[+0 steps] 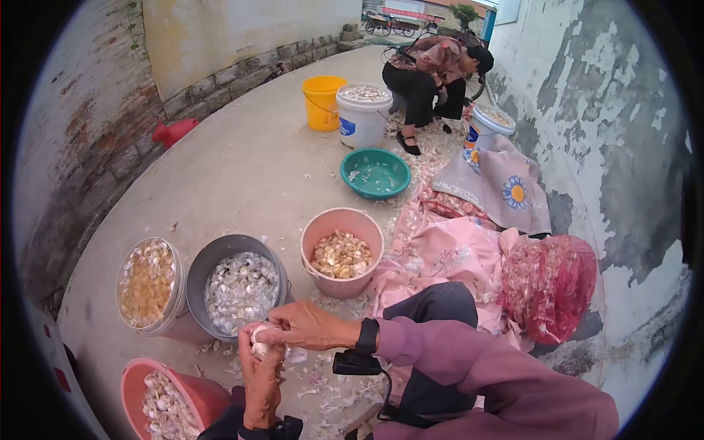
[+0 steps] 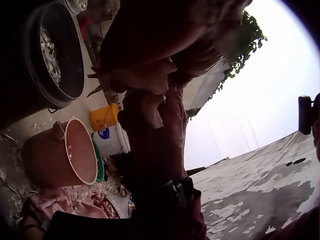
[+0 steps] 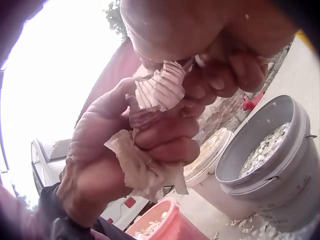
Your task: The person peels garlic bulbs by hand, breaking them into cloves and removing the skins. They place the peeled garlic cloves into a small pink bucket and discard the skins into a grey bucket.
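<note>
A whitish garlic bulb (image 1: 258, 343) is held up in front of the body, over the ground beside the grey bucket (image 1: 196, 290). My left hand (image 1: 261, 385) grips it from below with curled fingers. From the right, my right hand (image 1: 312, 326) pinches at the same bulb, its thumb and fingers against the papery layers. Striped garlic skin (image 3: 160, 90) stands out between both hands in the right wrist view, and a loose pale flap of skin (image 3: 137, 160) hangs over the left fingers. The hands hide most of the bulb.
Garlic cloves fill the grey bucket, a white bucket (image 1: 178, 293) and a pale pink bucket (image 1: 342, 292). A coral bucket (image 1: 202, 396) holds whole bulbs. Farther off are a green basin (image 1: 375, 194), a yellow bucket (image 1: 323, 110), a crouching person (image 1: 422, 84) and a red mesh sack (image 1: 550, 286).
</note>
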Motion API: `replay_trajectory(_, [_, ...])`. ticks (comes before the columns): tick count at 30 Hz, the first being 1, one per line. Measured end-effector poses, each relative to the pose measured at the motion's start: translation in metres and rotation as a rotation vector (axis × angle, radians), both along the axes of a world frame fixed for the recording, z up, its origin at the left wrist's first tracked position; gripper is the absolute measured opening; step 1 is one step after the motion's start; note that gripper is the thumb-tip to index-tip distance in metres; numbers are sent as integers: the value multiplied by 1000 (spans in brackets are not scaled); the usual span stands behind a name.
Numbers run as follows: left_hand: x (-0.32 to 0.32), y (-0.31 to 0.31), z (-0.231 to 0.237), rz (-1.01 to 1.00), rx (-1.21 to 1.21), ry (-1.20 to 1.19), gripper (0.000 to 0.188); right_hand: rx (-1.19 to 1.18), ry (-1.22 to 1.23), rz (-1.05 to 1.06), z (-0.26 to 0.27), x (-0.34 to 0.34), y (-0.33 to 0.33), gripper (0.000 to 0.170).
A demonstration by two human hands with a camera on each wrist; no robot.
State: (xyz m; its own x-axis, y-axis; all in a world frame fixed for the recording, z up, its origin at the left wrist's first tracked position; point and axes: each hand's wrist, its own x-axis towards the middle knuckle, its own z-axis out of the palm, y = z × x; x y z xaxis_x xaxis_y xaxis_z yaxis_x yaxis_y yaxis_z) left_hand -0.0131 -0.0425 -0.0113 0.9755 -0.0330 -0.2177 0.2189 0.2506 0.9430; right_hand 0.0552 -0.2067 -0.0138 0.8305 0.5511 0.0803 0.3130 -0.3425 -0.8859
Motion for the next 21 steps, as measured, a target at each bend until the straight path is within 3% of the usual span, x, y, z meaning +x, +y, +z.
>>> replay_trajectory(3, [2,-3,1,41,-19,-90,45,40,69,12,-1,7,-3,57])
replay_trajectory(7, [4,-1,-1,15,-85,-118,42,187,-13,17,3,-2,-2,55])
replay_trajectory(9, [-1,-2,-4,26,-86,-128,39,130,-56,23,0,-5,-6,55])
replay_trajectory(15, [-2,3,1,-32,-75,-55,37,246,104,193,-13,5,-7,51])
replay_trajectory(17, [-4,-1,7,-6,-156,-63,38,391,514,295,-15,5,-7,42])
replay_trajectory(21, [-3,3,7,23,-132,-80,37,491,770,351,-28,7,-4,36])
